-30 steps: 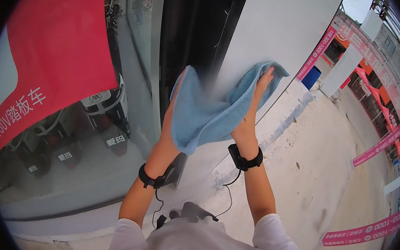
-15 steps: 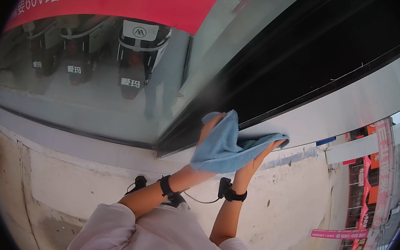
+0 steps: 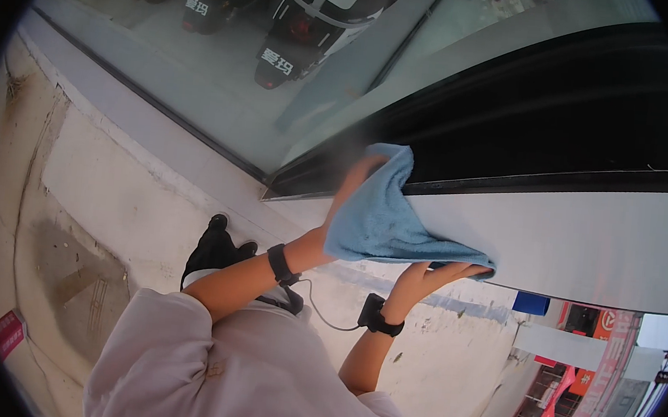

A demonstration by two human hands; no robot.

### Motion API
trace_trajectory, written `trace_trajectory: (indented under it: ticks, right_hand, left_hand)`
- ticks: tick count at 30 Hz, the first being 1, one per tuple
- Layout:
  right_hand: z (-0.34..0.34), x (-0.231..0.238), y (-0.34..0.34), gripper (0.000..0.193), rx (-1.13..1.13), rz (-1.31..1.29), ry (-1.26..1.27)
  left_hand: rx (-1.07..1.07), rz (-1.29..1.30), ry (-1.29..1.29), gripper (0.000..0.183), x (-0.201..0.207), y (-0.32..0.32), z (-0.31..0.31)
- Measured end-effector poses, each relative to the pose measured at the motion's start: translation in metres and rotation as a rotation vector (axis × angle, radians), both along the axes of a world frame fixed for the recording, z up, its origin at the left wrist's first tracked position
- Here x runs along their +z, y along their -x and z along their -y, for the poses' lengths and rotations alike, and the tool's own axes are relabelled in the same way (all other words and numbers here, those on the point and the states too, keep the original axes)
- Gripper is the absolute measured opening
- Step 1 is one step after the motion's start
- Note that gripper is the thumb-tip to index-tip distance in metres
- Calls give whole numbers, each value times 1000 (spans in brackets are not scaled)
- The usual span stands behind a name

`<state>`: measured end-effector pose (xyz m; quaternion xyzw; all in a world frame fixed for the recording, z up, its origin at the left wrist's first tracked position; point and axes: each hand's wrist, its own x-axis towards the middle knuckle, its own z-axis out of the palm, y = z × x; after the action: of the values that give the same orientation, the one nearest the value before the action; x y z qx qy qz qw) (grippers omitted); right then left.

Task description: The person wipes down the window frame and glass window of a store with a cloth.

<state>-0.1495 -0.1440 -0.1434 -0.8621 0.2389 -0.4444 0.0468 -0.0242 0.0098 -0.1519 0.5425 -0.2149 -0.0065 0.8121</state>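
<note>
A blue towelling cloth (image 3: 381, 217) is spread between my two hands against a wall panel. My left hand (image 3: 353, 185), smeared by motion, has the cloth's upper left part against the glossy black band (image 3: 532, 123); the cloth covers some of its fingers. Lower and to the right, my right hand (image 3: 433, 279) grips the other end of the cloth along the lower edge of the white panel (image 3: 578, 238), its fingers partly tucked under the fabric. The cloth sags in folds between them. Both wrists wear black straps, and a thin cable runs from the left one toward the right.
Left of the black band is a large glass pane (image 3: 194, 77) with several parked scooters (image 3: 310, 28) behind it. A pale ledge (image 3: 135, 120) runs below the glass, above a stained concrete floor (image 3: 106, 181). Shopfronts (image 3: 547, 410) appear at the lower right.
The view has turned, so the window and scooters sit higher and the panels lie flatter. My left hand and its end of the cloth have moved up the black band; both hands keep the cloth.
</note>
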Motion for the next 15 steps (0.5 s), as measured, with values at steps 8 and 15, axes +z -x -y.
trace_trajectory:
  ticks: [8,15]
  right_hand:
    - [2,59,-14,101,122,202,-12]
    - [13,-19,-21,96,-78,-88,355]
  left_hand:
    - [241,355,-118,75,50,-2,19]
    - [217,243,-263,88,-29,5,9]
